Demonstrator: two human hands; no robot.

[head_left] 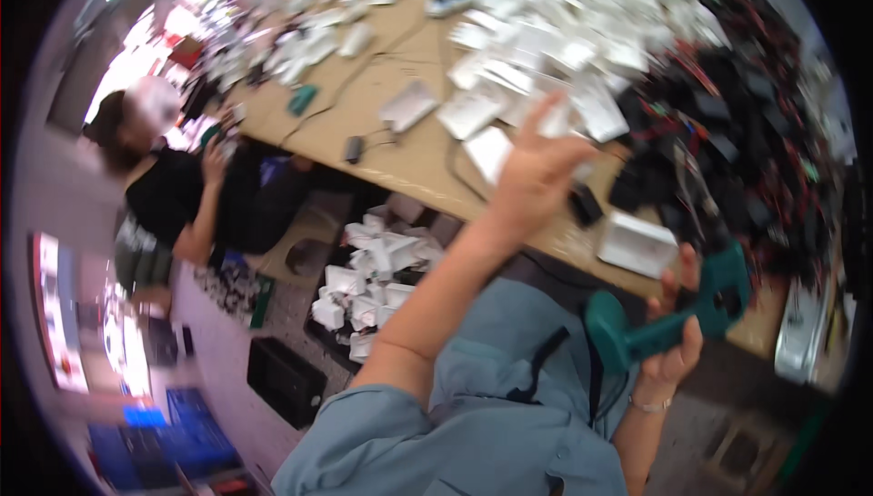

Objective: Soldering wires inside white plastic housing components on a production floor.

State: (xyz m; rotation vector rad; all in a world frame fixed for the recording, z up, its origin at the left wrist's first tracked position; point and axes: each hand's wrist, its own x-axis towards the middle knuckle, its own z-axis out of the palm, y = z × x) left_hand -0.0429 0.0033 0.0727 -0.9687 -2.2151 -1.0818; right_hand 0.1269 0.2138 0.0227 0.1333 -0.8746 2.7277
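My left hand (535, 173) reaches out over the brown table (409, 164) with its fingers spread, above flat white boxes (486, 150); it grips nothing that I can see. A small black adapter (587, 205) lies just right of that hand. My right hand (673, 337) is closed around the grip of a teal handheld scanner (677, 314), held near the table's near edge. A white box (637, 243) sits on the table just above the scanner.
Many white boxes (546, 14) cover the far table. A heap of black adapters with red wires (727, 123) fills the right side. A seated person in a black top (168, 196) works at the left. White packages (368, 278) and a black crate (284, 380) sit on the floor.
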